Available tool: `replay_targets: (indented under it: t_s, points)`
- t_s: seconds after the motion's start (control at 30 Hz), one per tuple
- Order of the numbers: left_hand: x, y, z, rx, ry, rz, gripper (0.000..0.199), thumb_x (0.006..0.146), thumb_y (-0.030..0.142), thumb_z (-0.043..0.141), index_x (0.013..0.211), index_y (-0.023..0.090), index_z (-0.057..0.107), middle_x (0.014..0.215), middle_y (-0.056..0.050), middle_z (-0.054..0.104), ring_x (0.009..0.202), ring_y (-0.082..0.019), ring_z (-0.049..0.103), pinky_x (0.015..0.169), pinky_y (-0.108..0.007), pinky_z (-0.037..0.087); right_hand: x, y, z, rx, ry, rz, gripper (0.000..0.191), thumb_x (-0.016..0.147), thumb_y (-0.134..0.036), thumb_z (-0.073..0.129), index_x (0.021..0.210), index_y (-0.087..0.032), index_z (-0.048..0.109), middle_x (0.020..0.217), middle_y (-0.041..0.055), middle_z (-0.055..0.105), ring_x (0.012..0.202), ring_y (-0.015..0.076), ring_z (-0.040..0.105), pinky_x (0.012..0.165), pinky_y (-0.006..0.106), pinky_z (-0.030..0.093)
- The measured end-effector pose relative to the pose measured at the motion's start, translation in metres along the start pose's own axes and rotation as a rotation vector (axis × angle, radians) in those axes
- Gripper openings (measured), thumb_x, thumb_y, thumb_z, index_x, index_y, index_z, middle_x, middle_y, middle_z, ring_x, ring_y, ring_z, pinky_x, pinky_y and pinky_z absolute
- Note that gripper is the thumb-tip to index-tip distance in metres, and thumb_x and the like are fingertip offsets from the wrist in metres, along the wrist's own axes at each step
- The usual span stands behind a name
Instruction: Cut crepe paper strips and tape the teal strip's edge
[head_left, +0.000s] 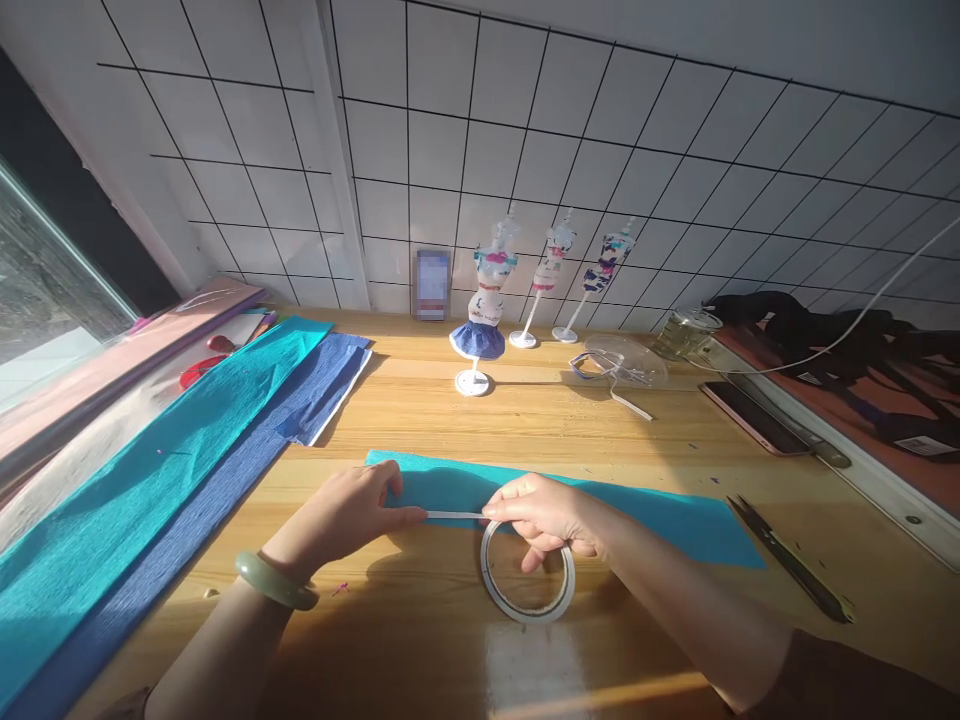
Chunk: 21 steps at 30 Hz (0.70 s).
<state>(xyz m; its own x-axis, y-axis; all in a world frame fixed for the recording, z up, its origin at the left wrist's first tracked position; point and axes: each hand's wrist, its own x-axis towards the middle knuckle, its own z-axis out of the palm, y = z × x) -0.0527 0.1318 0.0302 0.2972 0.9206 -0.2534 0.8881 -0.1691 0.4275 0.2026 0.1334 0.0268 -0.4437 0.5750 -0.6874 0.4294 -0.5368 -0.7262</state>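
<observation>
A narrow strip of white tape is stretched between my two hands along the near edge of a turquoise crepe paper strip. My left hand has its thumb pressed at the strip's left end, its fingers bent over the paper. Pinched at the other end, the tape runs into my right hand, which also holds the tape roll. That roll hangs below the palm, near the table's surface. To the right of the paper lie dark scissors, apart from both hands.
Crepe paper sheets, turquoise and blue, lie at the left. Several small dress forms stand behind, one with a blue skirt. A clear dish, a glass jar and a phone are at the right.
</observation>
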Motion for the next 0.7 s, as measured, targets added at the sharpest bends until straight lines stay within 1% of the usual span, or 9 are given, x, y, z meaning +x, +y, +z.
replay_targets:
  t_s: [0.07,0.17,0.33,0.5,0.6,0.7]
  points:
    - [0.000,0.000,0.001,0.013,0.002,-0.001,0.041,0.068,0.063,0.052,0.075,0.023,0.049,0.063,0.004,0.053,0.060,-0.016,0.047,0.054,-0.027,0.029,-0.003,0.002,-0.003,0.026,-0.013,0.004,0.020,0.081,-0.039,0.057,0.083,-0.019,0.061,0.039,-0.0147,0.021,0.032,0.0018,0.015,0.054,0.026,0.053]
    - [0.002,-0.002,0.003,0.031,0.010,-0.011,0.038,0.066,0.059,0.056,0.075,0.024,0.047,0.062,0.004,0.053,0.060,-0.016,0.047,0.053,-0.027,0.029,-0.006,0.006,-0.006,0.047,0.003,-0.005,0.021,0.081,-0.039,0.057,0.082,-0.018,0.062,0.039,-0.0145,0.020,0.032,0.0019,0.014,0.051,0.025,0.052]
    - [0.006,-0.005,0.007,0.047,0.011,-0.036,0.036,0.065,0.056,0.058,0.077,0.024,0.048,0.063,0.004,0.053,0.060,-0.017,0.048,0.053,-0.027,0.029,-0.008,0.011,-0.008,0.038,0.050,-0.016,0.021,0.080,-0.038,0.059,0.075,-0.018,0.059,0.038,-0.0145,0.019,0.033,0.0023,0.013,0.048,0.026,0.053]
    - [0.007,-0.004,0.007,0.051,0.007,-0.042,0.036,0.065,0.057,0.059,0.078,0.025,0.047,0.062,0.005,0.053,0.060,-0.017,0.048,0.053,-0.027,0.029,-0.007,0.012,-0.009,0.005,0.084,0.010,0.027,0.075,-0.042,0.062,0.065,-0.019,0.051,0.040,-0.0142,0.020,0.035,0.0026,0.013,0.048,0.027,0.053]
    - [0.008,-0.003,0.006,0.059,-0.002,-0.044,0.036,0.065,0.056,0.059,0.078,0.025,0.047,0.061,0.005,0.052,0.059,-0.017,0.047,0.053,-0.027,0.029,-0.007,0.015,-0.010,-0.035,0.103,0.031,0.033,0.073,-0.043,0.064,0.059,-0.020,0.045,0.040,-0.0137,0.021,0.034,0.0028,0.015,0.047,0.026,0.052]
    - [0.008,-0.002,0.005,0.065,-0.017,-0.047,0.036,0.065,0.055,0.059,0.079,0.025,0.046,0.060,0.005,0.051,0.059,-0.017,0.047,0.053,-0.027,0.028,-0.007,0.018,-0.010,-0.078,0.118,0.049,0.036,0.072,-0.043,0.064,0.056,-0.020,0.042,0.039,-0.0129,0.022,0.033,0.0028,0.019,0.045,0.023,0.050]
